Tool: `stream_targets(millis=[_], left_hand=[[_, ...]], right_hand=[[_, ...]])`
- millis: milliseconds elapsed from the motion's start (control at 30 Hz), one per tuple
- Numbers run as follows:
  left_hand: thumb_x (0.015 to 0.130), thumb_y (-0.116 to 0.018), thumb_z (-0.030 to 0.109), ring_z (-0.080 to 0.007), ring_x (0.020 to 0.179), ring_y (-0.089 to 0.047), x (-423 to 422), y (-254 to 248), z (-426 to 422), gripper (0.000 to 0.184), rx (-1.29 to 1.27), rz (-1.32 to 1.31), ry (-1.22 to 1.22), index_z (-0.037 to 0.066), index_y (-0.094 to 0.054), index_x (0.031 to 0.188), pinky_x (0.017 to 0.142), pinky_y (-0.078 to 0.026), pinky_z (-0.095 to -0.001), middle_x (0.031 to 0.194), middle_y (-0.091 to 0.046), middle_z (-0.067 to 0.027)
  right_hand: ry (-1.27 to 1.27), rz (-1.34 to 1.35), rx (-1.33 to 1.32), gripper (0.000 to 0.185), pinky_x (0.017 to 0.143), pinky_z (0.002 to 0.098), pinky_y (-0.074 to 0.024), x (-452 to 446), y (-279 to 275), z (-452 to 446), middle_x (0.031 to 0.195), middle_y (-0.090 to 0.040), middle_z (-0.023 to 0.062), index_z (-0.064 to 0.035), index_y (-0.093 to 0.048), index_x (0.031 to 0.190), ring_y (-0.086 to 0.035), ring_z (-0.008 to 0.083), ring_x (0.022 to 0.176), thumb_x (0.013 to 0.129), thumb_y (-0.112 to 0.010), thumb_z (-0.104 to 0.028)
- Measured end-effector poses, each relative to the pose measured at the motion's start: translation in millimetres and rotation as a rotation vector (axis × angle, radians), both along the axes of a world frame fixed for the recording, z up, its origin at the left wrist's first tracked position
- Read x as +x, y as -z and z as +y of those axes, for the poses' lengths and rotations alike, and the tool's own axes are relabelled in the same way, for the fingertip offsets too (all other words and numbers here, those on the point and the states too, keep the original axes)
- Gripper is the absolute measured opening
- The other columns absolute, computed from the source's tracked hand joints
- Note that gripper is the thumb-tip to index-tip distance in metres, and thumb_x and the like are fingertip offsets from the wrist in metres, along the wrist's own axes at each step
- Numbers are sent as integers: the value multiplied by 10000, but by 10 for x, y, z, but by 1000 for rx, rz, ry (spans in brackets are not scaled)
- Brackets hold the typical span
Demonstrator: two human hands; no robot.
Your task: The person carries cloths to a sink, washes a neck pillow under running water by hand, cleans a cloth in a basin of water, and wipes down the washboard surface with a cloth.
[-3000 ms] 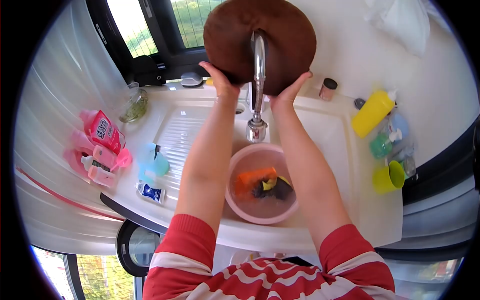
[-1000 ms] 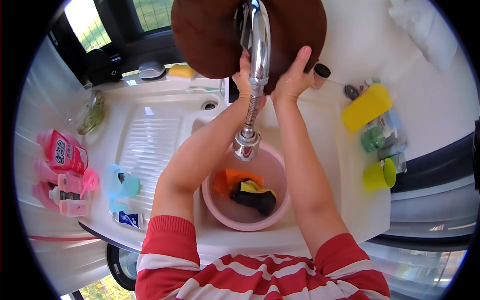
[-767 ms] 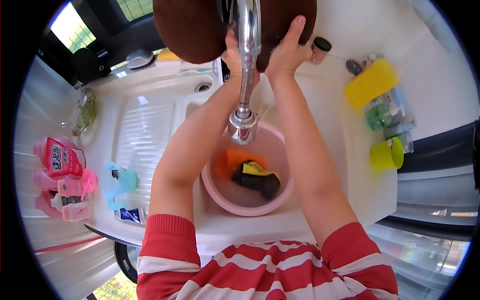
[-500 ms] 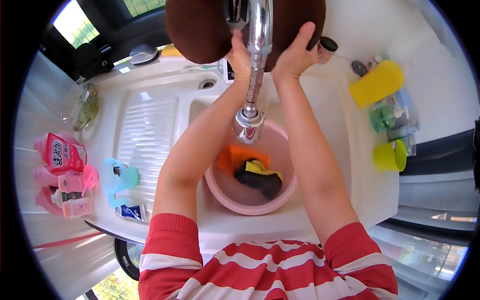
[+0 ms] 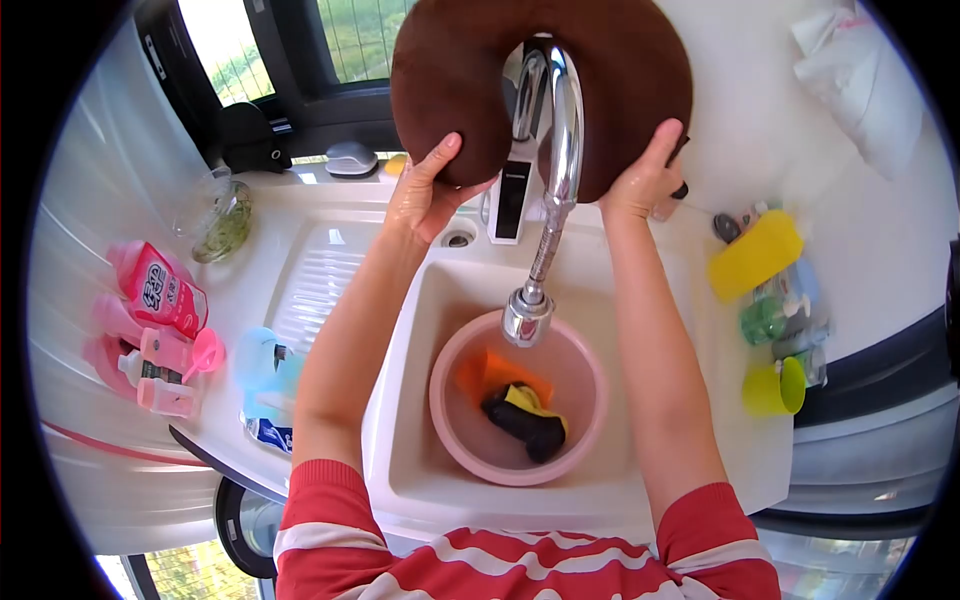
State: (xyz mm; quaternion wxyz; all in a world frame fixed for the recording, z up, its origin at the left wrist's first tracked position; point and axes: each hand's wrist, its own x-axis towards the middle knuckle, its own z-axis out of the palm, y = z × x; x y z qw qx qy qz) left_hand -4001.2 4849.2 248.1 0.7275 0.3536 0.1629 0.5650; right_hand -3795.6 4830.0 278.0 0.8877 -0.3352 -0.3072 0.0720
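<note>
A brown U-shaped cushion (image 5: 640,90) is held up behind the chrome faucet (image 5: 567,120), whose neck passes in front of its gap. My left hand (image 5: 425,195) grips the cushion's left lobe from below, thumb on the front. The right lobe rests in my right hand (image 5: 645,185), with the thumb along its lower right side. Under the spout (image 5: 527,318), a pink basin (image 5: 448,440) stands in the sink (image 5: 405,470). It holds water, an orange item (image 5: 500,375) and a black and yellow one (image 5: 530,425).
Pink detergent bottles (image 5: 165,290), a light blue cup (image 5: 262,360) and a blue-white tube (image 5: 268,434) are on the left. To the right are a yellow bottle (image 5: 757,255), a green bottle (image 5: 763,320) and a lime cup (image 5: 775,387). A glass jar (image 5: 225,220) stands at back left.
The cushion now shows more fully, and its gap is around the faucet. My hands have moved farther apart, from near the middle to the outer lobes. The camera view has shifted too.
</note>
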Motion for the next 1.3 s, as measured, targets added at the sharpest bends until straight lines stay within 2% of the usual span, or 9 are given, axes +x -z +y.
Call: stream_targets(millis=[400, 500, 600, 667, 767, 967, 1000, 1133, 1300], left_hand=[[720, -732, 134, -280, 1135, -486, 29, 208, -587, 732, 114, 19, -47, 63, -303, 1309, 902, -469, -454, 1247, -457, -134], [724, -724, 115, -275, 1124, -495, 105, 207, -607, 735, 99, -40, -68, 69, -294, 1318, 917, -457, -456, 1245, -454, -135], [779, -658, 397, -285, 1230, -395, 93, 354, -560, 781, 160, -168, -4, 95, -243, 1368, 981, -387, -468, 1350, -371, -116], [730, -452, 742, -305, 1309, -277, 136, 325, -552, 957, 98, -168, -9, 135, -170, 1414, 1030, -286, -507, 1446, -254, -95], [680, -368, 828, -309, 1323, -249, 211, 220, -497, 1027, -41, -434, 90, 158, -145, 1426, 1039, -233, -528, 1465, -219, -92], [868, -376, 594, -263, 1278, -316, 310, 20, -147, 699, 70, -316, -623, 96, -286, 1349, 1045, -241, -402, 1400, -327, -89], [884, -372, 565, -258, 1263, -334, 285, 2, -138, 664, 94, -299, -674, 83, -307, 1336, 1039, -254, -377, 1386, -345, -92], [912, -361, 513, -252, 1201, -402, 335, -147, -236, 611, -60, -387, -730, 32, -377, 1289, 1010, -301, -339, 1325, -415, -114], [914, -360, 499, -250, 1126, -469, 575, -84, -310, 617, -131, -336, -867, -21, -441, 1237, 956, -366, -342, 1255, -477, -138]], right_hand=[[-181, -179, -62, 607, 945, 331, -382, 92, 379, -362, 1232, -458, 141, 61, -389, 1231, -475, 239, 1098, 933, -356, -466], [23, -97, -192, 520, 921, 337, -388, -28, 379, -465, 1186, -465, 149, 45, -399, 1220, -482, 217, 1058, 928, -440, -383], [553, -480, -69, 345, 851, 311, -410, -114, 520, -666, 1047, -563, 128, 54, -506, 1132, -525, 176, 976, 905, -525, -205], [-11, -519, -240, 310, 817, 303, -431, -164, 630, -844, 1013, -577, 116, 59, -517, 1120, -545, 171, 933, 882, -553, -136], [-676, -396, -397, 302, 830, 295, -466, -259, 683, -729, 1034, -596, 124, 70, -515, 1137, -580, 173, 944, 896, -523, -112], [-1091, -213, -505, 639, 1047, 429, -326, -506, 293, -436, 1350, -363, 241, 94, -278, 1324, -363, 308, 1271, 925, -469, -368], [-1135, -227, -505, 806, 1077, 439, -246, -562, 298, -394, 1425, -242, 216, 30, -187, 1383, -244, 295, 1333, 880, -428, -552], [-1351, 76, -453, 870, 1083, 431, -212, -693, 349, -111, 1481, 30, 150, -81, 113, 1414, -28, 353, 1364, 897, -430, -523], [-726, -333, -191, 519, 890, 251, -352, -914, 231, -73, 1169, -495, 85, -17, -464, 1190, -455, 149, 1049, 943, -358, -462]])
